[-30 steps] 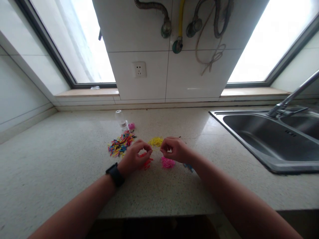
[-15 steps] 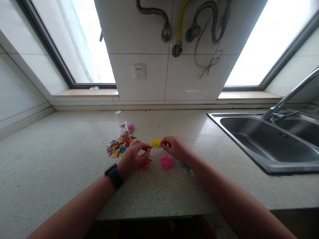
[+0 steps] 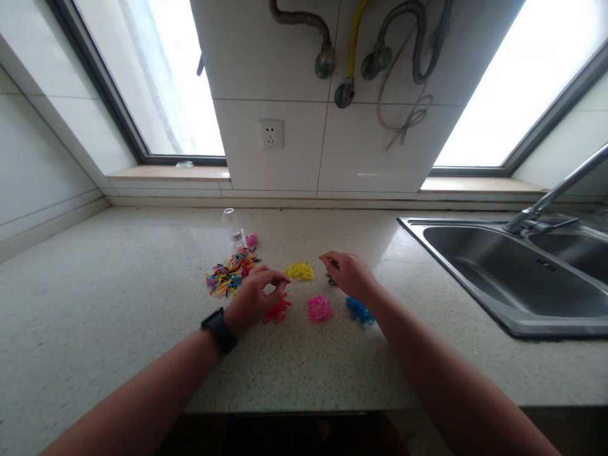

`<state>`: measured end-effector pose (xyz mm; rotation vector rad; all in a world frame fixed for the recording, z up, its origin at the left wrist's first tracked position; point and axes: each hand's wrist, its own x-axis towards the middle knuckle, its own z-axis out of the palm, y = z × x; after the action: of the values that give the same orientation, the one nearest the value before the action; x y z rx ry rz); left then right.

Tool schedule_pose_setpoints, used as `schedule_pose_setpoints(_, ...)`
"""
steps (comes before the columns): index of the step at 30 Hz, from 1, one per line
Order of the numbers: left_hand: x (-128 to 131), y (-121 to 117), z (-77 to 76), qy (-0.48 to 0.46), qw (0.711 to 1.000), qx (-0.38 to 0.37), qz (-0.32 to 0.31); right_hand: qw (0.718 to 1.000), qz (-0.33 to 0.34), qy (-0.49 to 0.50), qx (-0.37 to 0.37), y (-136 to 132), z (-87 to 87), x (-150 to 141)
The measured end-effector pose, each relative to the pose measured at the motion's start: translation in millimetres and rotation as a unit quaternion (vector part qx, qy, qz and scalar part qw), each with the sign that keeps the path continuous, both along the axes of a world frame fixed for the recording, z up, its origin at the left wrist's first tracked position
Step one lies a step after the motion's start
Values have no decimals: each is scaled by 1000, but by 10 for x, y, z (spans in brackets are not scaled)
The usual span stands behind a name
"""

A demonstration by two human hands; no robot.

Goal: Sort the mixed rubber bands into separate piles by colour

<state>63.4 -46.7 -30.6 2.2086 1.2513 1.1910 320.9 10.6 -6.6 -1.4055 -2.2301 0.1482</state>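
Note:
My left hand (image 3: 259,296), wearing a black watch (image 3: 219,330), hovers over a red pile of small rubber bands (image 3: 278,310). Its thumb and forefinger come together; anything between them is too small to make out. Just beyond its fingertips lies a yellow pile (image 3: 299,271). To the right, my right hand (image 3: 349,272) is closed in a pinch above a few dark bands (image 3: 331,280), partly covered by it. What it pinches, if anything, cannot be seen. A pink pile (image 3: 320,308) and a blue pile (image 3: 360,311) lie nearer me. Mixed-colour bands (image 3: 231,272) are heaped left.
A clear plastic jar (image 3: 232,229) and a pink lump (image 3: 251,240) stand behind the mixed heap. On the right, a steel sink (image 3: 413,235) with a tap (image 3: 525,218) is set into the speckled counter (image 3: 142,304). The tiled wall rises behind.
My right hand has moved right, away from the yellow pile, uncovering the blue pile and dark bands. My left hand stays nearly in place. The whole view has shifted slightly.

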Motion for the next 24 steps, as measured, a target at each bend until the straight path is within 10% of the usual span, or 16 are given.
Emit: schedule_pose_setpoints(24,-48,-10,47,43,998,1,-37,999,26,12,-16,96,-89,143)
